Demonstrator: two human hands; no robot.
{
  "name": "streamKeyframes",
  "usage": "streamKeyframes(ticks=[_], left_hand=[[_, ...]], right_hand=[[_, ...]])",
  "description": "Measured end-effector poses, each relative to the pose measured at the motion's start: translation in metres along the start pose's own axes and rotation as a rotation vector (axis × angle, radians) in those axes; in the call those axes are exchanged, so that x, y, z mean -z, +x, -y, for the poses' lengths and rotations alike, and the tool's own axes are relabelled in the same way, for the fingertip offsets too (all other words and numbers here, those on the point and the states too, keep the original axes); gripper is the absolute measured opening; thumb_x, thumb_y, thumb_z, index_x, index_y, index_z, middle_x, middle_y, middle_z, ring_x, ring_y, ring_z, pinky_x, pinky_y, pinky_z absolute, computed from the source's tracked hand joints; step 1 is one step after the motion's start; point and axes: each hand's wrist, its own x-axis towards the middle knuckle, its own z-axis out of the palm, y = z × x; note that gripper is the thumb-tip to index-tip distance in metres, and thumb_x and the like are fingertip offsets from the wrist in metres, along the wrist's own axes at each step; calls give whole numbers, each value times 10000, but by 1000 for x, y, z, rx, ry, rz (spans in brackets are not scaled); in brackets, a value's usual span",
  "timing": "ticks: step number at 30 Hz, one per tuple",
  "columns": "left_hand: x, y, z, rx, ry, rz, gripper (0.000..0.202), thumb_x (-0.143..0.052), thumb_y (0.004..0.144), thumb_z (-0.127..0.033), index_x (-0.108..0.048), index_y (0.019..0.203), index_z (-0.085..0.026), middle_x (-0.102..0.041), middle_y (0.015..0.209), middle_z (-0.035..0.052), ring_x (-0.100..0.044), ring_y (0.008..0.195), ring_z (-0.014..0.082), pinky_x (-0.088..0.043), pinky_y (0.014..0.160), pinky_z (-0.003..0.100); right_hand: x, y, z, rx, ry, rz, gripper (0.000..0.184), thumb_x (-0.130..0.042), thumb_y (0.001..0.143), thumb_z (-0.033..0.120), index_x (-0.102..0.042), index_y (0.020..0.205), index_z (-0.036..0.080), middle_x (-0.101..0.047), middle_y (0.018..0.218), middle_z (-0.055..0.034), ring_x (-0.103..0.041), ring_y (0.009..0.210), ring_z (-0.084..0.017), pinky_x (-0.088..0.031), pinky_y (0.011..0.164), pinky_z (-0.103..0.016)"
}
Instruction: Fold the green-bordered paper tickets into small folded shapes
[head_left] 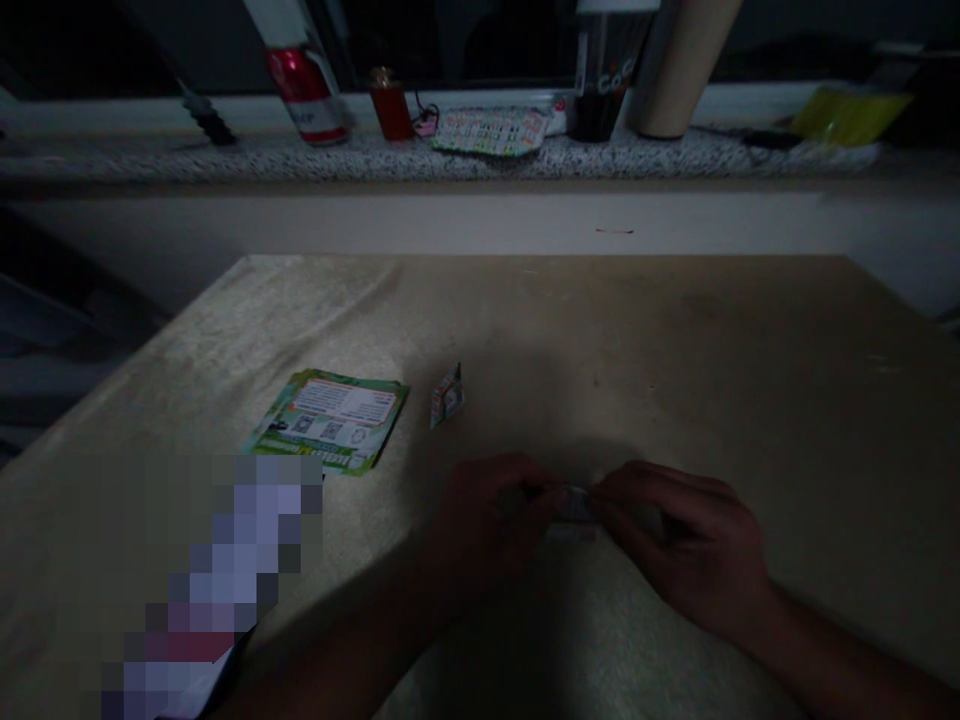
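Observation:
Over the near middle of the table, my left hand (495,515) and my right hand (686,540) meet at a small printed piece of paper or card (576,503). Fingertips of each hand pinch one end of it. Its print is too dark to read, and my fingers cover its ends. Just below it shows a pale strip (571,533); whether it belongs to the same piece I cannot tell. Beyond my left hand, a small folded colourful card (448,397) stands on the table. Flat green printed packets or leaflets (330,420) lie to its left, apart from my hands.
A pixelated patch (232,570) hides something long at the table's left front. Along the granite sill (285,165) behind the table (675,330) stand a red-and-white bottle (304,95), a small amber bottle (391,108), a cup of dark drink (604,85), and a tan cylinder (682,75).

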Motion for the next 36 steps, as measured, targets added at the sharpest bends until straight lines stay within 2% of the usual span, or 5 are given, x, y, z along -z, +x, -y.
streamKeyframes(ticks=[11, 19, 26, 32, 36], left_hand=[[-5, -4, -1, -43, 37, 16, 174, -663, 884, -239, -762, 767, -157, -726, 651, 10, -650, 577, 123, -443, 586, 222], [-5, 2, 1, 180, -241, 14, 167, -666, 863, -302, -754, 851, -161, -740, 736, 23, -665, 670, 149, -490, 612, 223], [-6, 0, -3, -28, -17, -38, 133, -658, 824, -211, -721, 721, -155, -678, 628, -5, -599, 570, 110, -438, 579, 214], [-13, -2, -4, -12, 24, -37, 152, -627, 773, -152, -652, 623, -157, -600, 567, -29, -525, 518, 91, -380, 528, 205], [-11, 0, -3, 32, -50, -33, 146, -631, 829, -225, -705, 723, -158, -675, 647, 3, -606, 606, 124, -454, 608, 233]], right_hand=[[0, -3, 1, 137, -26, 86, 111, -652, 868, 29, -720, 880, 115, -690, 688, -90, -644, 569, -155, -473, 470, -255], [0, -1, -1, -7, -62, -11, 102, -712, 850, 81, -720, 841, 182, -715, 669, -6, -630, 504, -91, -490, 473, -190], [-2, 2, -1, -45, 23, 63, 69, -707, 861, 114, -734, 840, 174, -721, 684, -22, -670, 552, -129, -520, 495, -225], [-4, -1, 3, 128, 0, 65, 98, -678, 844, 48, -724, 870, 130, -688, 656, -63, -645, 538, -158, -502, 454, -260], [-3, 0, 3, 83, -15, 7, 92, -711, 833, 60, -718, 832, 151, -695, 654, -45, -644, 528, -140, -505, 464, -242]])
